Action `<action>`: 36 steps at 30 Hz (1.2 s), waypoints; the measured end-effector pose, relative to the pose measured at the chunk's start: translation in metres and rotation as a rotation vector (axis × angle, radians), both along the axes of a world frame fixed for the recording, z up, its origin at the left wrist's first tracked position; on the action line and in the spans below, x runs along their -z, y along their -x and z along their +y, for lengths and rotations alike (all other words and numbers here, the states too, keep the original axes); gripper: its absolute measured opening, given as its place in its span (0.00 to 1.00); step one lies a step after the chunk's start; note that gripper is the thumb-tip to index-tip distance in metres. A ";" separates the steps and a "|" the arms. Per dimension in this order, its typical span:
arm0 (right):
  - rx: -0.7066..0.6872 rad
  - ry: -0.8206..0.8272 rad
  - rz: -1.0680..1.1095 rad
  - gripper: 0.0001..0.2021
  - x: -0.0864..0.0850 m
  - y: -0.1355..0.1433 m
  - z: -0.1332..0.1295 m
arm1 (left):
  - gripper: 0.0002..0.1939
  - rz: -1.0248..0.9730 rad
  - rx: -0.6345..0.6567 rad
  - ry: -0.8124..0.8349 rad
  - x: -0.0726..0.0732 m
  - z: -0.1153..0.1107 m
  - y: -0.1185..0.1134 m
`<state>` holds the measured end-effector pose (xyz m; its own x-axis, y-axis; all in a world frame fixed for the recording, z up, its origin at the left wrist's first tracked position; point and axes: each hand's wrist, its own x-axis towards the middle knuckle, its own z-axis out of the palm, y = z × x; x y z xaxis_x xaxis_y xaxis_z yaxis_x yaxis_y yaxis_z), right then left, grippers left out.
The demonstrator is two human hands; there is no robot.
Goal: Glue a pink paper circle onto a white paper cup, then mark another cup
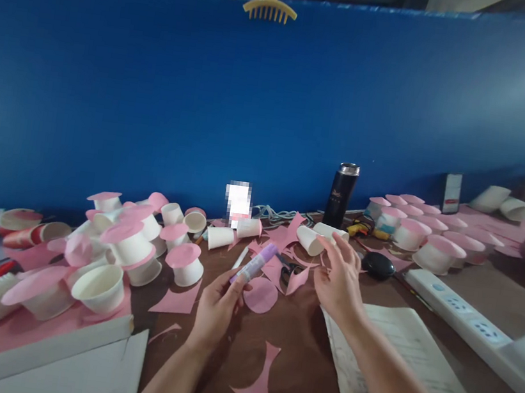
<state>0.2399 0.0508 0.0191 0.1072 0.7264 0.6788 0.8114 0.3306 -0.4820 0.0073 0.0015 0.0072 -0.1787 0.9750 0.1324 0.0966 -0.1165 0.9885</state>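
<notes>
My left hand point(217, 310) is closed around a glue stick point(259, 262) with a purple cap, which slants up to the right. Just beyond its fingertips, a round pink paper disc point(261, 297) lies on the brown table. My right hand point(339, 282) hovers with fingers apart and nothing in them. White paper cups point(309, 240) lie on their sides just behind its fingers; whether they touch I cannot tell. Dark-handled scissors point(288, 268) sit partly under pink paper scraps point(298, 281) between the hands.
Cups topped with pink discs crowd the left point(185, 256) and the back right point(439, 249). A black flask point(341, 194) stands by the blue partition point(160, 93). On the right are a computer mouse point(378, 265), a white power strip point(473, 324) and printed sheets point(409, 351).
</notes>
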 end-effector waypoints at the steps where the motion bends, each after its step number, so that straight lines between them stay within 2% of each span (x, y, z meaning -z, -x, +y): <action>1: -0.010 -0.046 -0.022 0.30 -0.003 0.002 -0.003 | 0.21 -0.046 0.028 0.002 0.001 0.001 0.000; 5: -0.100 -0.110 0.000 0.26 -0.006 0.003 -0.005 | 0.20 -0.178 0.087 0.001 0.005 0.003 0.000; 8: -0.195 0.094 0.071 0.20 -0.005 0.002 0.000 | 0.20 -0.282 0.094 0.034 0.006 0.003 0.001; 10: -0.285 0.246 0.125 0.24 -0.007 0.003 0.000 | 0.20 -0.331 0.097 0.051 0.005 0.003 0.002; 11: -0.302 0.249 0.140 0.27 -0.010 0.004 -0.002 | 0.20 -0.352 0.103 0.063 0.004 0.003 0.002; 13: -0.255 0.078 0.149 0.26 -0.016 0.007 -0.008 | 0.21 -0.408 0.119 0.091 0.004 0.003 0.003; 15: -0.208 -0.168 0.151 0.19 -0.020 0.011 -0.017 | 0.20 -0.482 0.140 0.115 0.004 0.003 0.002; 16: -0.225 -0.249 0.156 0.16 -0.021 0.014 -0.021 | 0.20 -0.517 0.153 0.122 0.003 0.003 0.002; 18: -0.330 -0.268 0.125 0.15 -0.019 0.021 -0.030 | 0.19 -0.556 0.185 0.133 0.002 0.002 0.000; 20: -0.434 -0.169 0.014 0.18 -0.015 0.030 -0.036 | 0.19 -0.543 0.224 0.150 -0.001 -0.001 -0.003; 23: -0.484 0.013 -0.224 0.22 -0.008 0.043 -0.039 | 0.22 -0.468 0.285 0.170 -0.007 -0.006 -0.007; 25: -0.490 0.061 -0.327 0.23 -0.006 0.049 -0.038 | 0.24 -0.425 0.329 0.169 -0.009 -0.010 -0.010; 28: -0.472 0.071 -0.372 0.22 -0.005 0.052 -0.039 | 0.25 -0.380 0.428 0.186 -0.010 -0.015 -0.015; 32: -0.438 0.077 -0.321 0.20 -0.005 0.051 -0.040 | 0.26 -0.334 0.557 0.165 -0.011 -0.019 -0.017; 34: -0.458 0.079 -0.187 0.18 -0.004 0.051 -0.039 | 0.26 -0.243 0.508 0.110 -0.011 -0.018 -0.014; 36: -0.500 0.123 0.068 0.14 -0.003 0.052 -0.036 | 0.25 -0.087 0.363 0.022 -0.010 -0.016 -0.009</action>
<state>0.1878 0.0149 0.0222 -0.2325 0.7744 0.5884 0.5342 0.6073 -0.5881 0.0160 -0.0141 0.0175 0.1697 0.9793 0.1104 -0.0321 -0.1064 0.9938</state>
